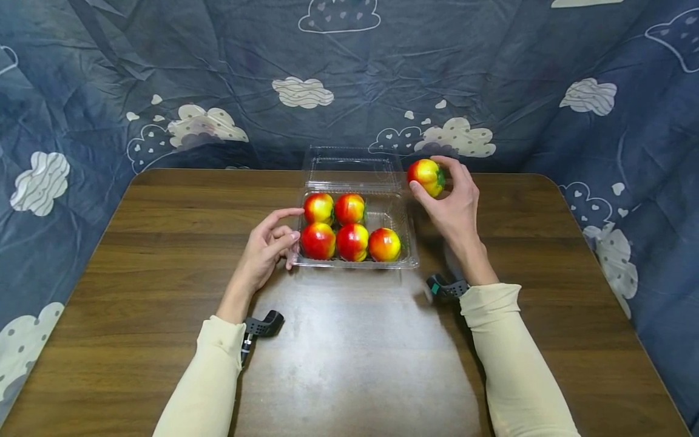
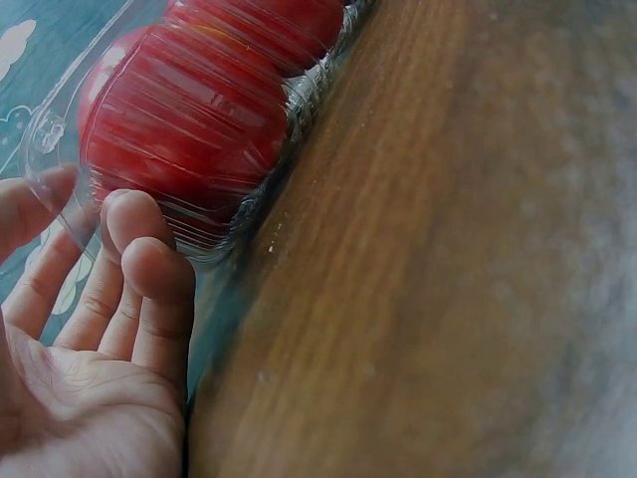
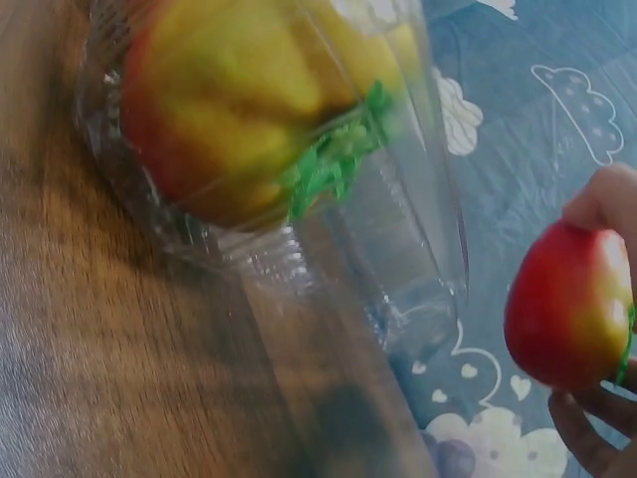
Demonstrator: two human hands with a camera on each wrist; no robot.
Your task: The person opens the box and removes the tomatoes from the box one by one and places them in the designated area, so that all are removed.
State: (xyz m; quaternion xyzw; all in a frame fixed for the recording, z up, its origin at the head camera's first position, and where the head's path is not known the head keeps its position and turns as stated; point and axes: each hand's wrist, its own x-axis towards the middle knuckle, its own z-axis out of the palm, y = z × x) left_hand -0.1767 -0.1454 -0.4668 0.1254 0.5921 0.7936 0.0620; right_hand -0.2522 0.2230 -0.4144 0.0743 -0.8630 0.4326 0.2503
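Note:
My right hand (image 1: pixel 455 197) holds a red-and-yellow fruit (image 1: pixel 425 176) with a green leafy top, thumb and fingers around it. Raised at the back right, this fruit is just beyond the box's right side; the right wrist view shows the same fruit (image 3: pixel 567 309) apart from the box. A clear plastic box (image 1: pixel 406 262) lies open, its hinged lid (image 1: pixel 352 164) tipped back. Several like fruits (image 1: pixel 352 241) sit in it in two rows, and bare base shows at the back right. My left hand (image 1: pixel 262 249) grips the left rim, thumb on top, other fingers lower.
The box stands near the back edge of a brown wooden table (image 1: pixel 180 243). Behind hangs a blue cloth (image 1: pixel 235 54) with white clouds. Black wrist cameras (image 1: pixel 264 325) jut inward from both wrists, low over the tabletop.

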